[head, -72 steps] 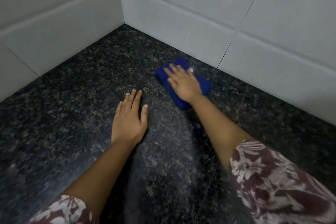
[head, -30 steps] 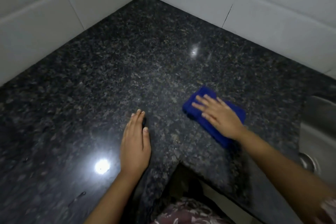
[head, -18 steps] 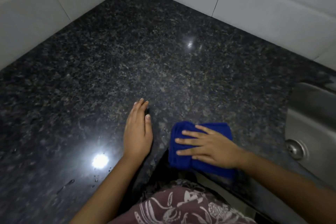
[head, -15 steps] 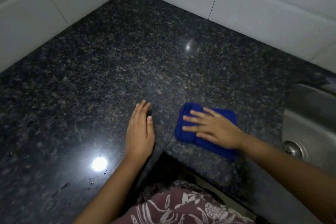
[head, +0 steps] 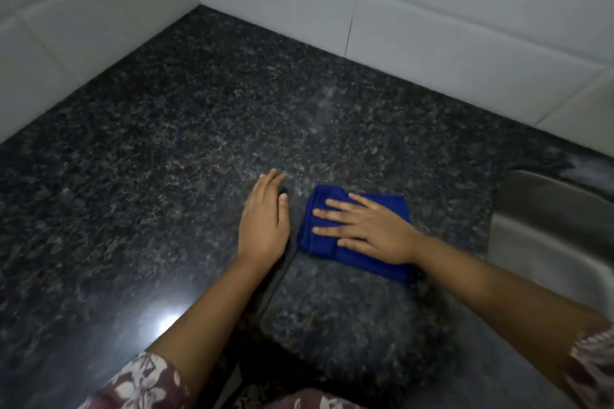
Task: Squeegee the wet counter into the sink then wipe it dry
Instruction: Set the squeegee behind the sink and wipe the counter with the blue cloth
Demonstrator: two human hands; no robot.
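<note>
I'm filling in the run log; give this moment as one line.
phase: wiping dry | right hand: flat on blue cloth | left hand: flat on counter | sink: right

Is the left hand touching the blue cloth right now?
No, the left hand lies flat on the bare counter beside the cloth, with a gap between them.

Dim overhead light leaves a white glare spot (head: pixel 166 317) on the counter (head: pixel 149 149) near its front edge; motion blur softens everything, and the tiled walls (head: pixel 432 10) bend at the edges.
</note>
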